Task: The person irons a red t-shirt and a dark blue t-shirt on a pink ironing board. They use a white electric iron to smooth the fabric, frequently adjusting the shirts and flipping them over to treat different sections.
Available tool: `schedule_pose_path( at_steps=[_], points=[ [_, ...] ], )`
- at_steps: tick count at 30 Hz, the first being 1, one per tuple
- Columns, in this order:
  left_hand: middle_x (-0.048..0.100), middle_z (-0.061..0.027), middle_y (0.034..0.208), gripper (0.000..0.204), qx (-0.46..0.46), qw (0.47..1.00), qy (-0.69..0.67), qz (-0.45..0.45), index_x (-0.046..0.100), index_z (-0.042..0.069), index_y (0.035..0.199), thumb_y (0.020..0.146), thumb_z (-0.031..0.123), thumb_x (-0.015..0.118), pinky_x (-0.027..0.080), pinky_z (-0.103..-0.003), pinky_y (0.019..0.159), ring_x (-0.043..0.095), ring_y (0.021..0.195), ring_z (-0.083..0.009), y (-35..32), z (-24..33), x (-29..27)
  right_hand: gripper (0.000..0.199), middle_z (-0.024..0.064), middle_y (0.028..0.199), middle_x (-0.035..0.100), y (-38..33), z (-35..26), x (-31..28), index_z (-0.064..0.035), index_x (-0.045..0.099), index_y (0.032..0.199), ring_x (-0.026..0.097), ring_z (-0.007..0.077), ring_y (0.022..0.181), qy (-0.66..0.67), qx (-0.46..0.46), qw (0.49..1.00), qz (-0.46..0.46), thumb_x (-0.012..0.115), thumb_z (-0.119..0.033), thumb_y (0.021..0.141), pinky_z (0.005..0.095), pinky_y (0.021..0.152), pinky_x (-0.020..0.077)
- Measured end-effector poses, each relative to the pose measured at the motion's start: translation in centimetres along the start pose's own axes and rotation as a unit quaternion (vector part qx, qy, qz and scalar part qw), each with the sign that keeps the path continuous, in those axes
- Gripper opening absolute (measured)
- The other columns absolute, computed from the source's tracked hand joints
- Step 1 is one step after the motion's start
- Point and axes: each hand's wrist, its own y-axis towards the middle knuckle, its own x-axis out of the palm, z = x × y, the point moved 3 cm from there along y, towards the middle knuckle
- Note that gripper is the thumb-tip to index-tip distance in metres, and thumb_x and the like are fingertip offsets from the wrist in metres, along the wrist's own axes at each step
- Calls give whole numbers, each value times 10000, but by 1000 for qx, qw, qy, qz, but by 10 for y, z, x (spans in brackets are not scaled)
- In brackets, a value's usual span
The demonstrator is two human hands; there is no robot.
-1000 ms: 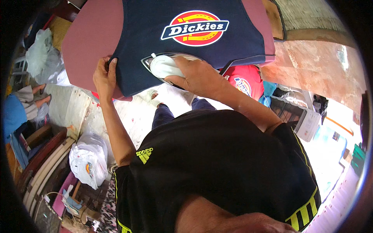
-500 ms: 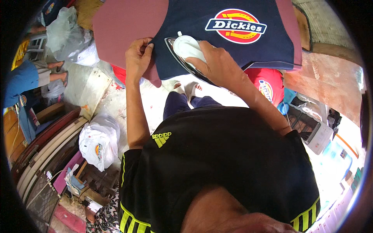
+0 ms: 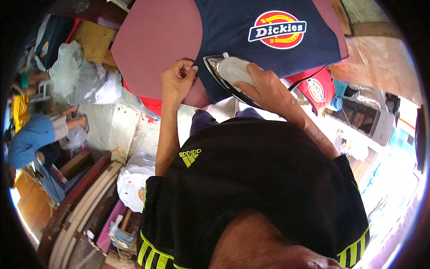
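A navy garment [image 3: 228, 27] with a round red and yellow emblem [image 3: 278, 30] lies spread over a mauve-covered ironing board [image 3: 154, 40]. My right hand [image 3: 267, 89] is wrapped round the handle of a white iron [image 3: 234, 72]. The iron's pointed metal soleplate faces left and rests on the garment's near part, below and left of the emblem. Beside the curved left edge of the garment, my left hand [image 3: 178, 80] is closed in a pinch, its fingertips on that edge. The pinched bit of cloth is mostly hidden by the fingers.
Red cloth [image 3: 313, 87] with an emblem hangs beneath the board's right side. A dark cord runs near my right hand. On the left are clear plastic bags [image 3: 74, 74], a white bag [image 3: 134, 179], long curved boards [image 3: 83, 201] and a bending person in blue [image 3: 31, 139].
The view has shifted, so the board and both hands sit lower and further right in the picture. The iron stays in my right hand, and my left hand keeps its pinch at the garment's edge.
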Motion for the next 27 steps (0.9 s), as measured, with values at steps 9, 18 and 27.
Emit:
schedule_pose_path(
  at_steps=[9, 18, 27],
  points=[
    [649, -16, 746, 134, -2, 995, -17, -102, 691, -9, 978, 943, 116, 659, 515, -227, 564, 634, 632, -84, 15, -5, -8, 368, 284, 860, 679, -31, -26, 17, 17, 545, 1020, 713, 402, 805, 1, 50, 999, -11, 691, -305, 920, 446, 655, 559],
    [657, -46, 761, 227, 73, 983, 160, -52, 722, 21, 995, 921, 234, 689, 491, -285, 571, 622, 623, -127, 57, 1, -47, 379, 270, 802, 660, -34, -35, 38, 20, 504, 970, 688, 442, 811, 87, 163, 981, 52, 658, -324, 927, 485, 665, 535],
    [608, -220, 1224, 522, 423, 849, 273, 160, 613, 10, 1229, 884, 394, 689, 443, -491, 966, 559, 1129, -413, 262, 55, -28, 321, 297, 860, 654, 10, -57, 15, 57, 496, 1083, 699, 354, 770, 189, 244, 940, 142, 509, -250, 991, 443, 655, 538]
  ],
)
